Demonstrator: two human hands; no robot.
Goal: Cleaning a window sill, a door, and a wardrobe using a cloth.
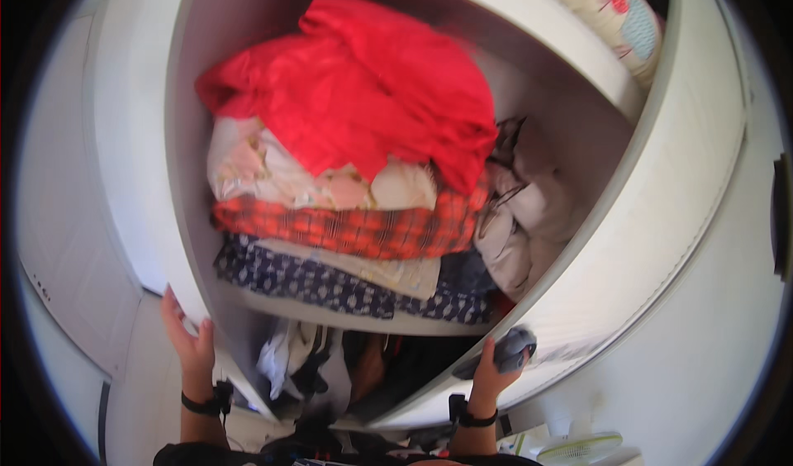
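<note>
My left hand (191, 342) is at the lower left, its fingers and thumb spread against the front edge of the wardrobe's white left side (186, 261). At the lower right, my right hand (497, 376) grips a dark grey bundle (515, 347), perhaps cloth, beside the edge of the white right-hand door (626, 243). Between my hands, a shelf (396, 325) bears a stack of textiles. Crumpled red fabric (372, 88) lies on top. Below it are a pale floral piece (322, 181), red plaid fabric (347, 225) and dark blue patterned fabric (297, 277).
Bunched beige, padded-looking fabric (526, 218) sits right of the stack. Mixed clothes (322, 360) fill the dim space below the shelf. A patterned cream textile (610, 17) rests on the upper shelf. An electric fan (579, 447) stands at the lower right, and a white door (59, 187) is at the left.
</note>
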